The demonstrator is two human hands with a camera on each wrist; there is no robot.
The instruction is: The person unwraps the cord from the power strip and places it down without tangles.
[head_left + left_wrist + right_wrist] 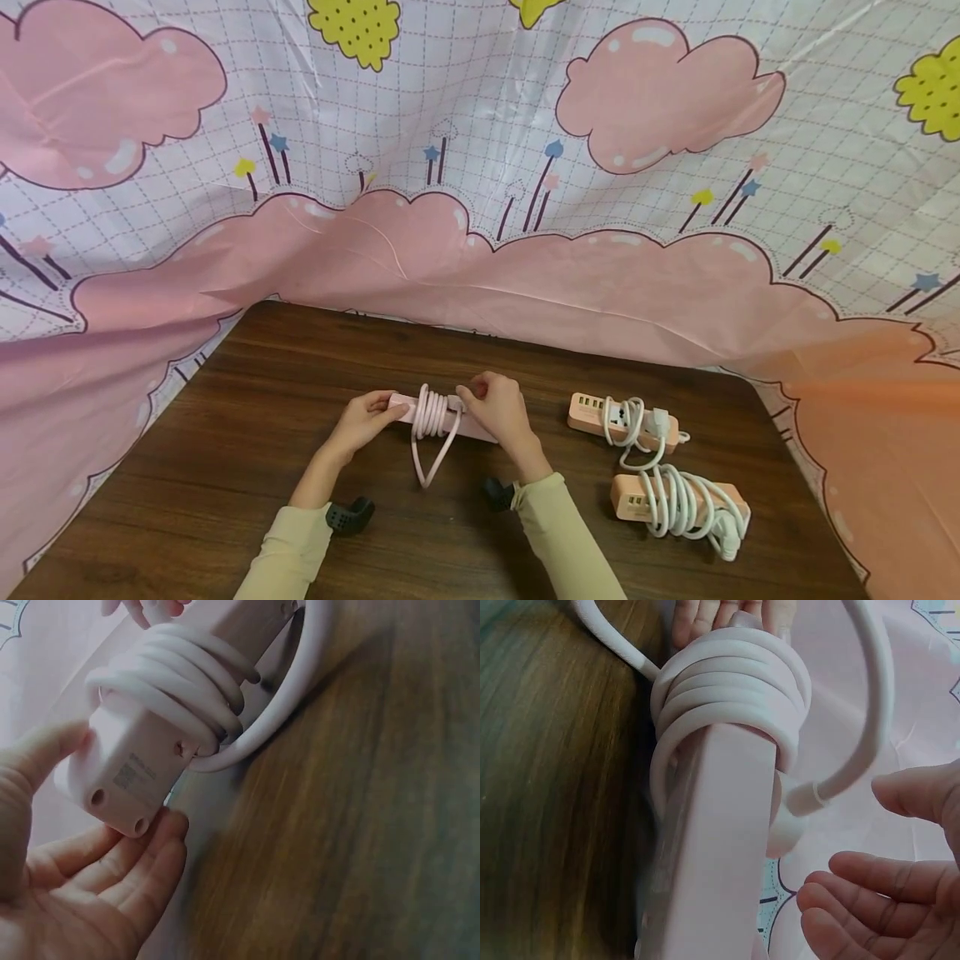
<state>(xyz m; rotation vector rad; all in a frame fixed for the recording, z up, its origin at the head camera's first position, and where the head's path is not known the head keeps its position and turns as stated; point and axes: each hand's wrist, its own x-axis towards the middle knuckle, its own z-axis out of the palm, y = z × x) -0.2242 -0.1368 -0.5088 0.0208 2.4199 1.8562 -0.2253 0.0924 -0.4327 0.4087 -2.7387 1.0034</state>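
A pink power strip (474,428) is held near the middle of the table, its pale pink cord (430,414) wound several times around it. My left hand (365,421) grips the strip's left end; in the left wrist view the thumb (52,746) lies on one side and the fingers (142,877) on the other. A loop of cord hangs toward the front. On the strip sits the plug (786,825), beside the coils. Close by it, my right hand (900,892) has thumb and fingers spread apart with nothing between them.
To the right on the wooden table (247,433) lie two orange power strips, a farther one (588,412) and a nearer one (630,498), each wrapped in its white cord. A patterned curtain (480,275) hangs behind the table.
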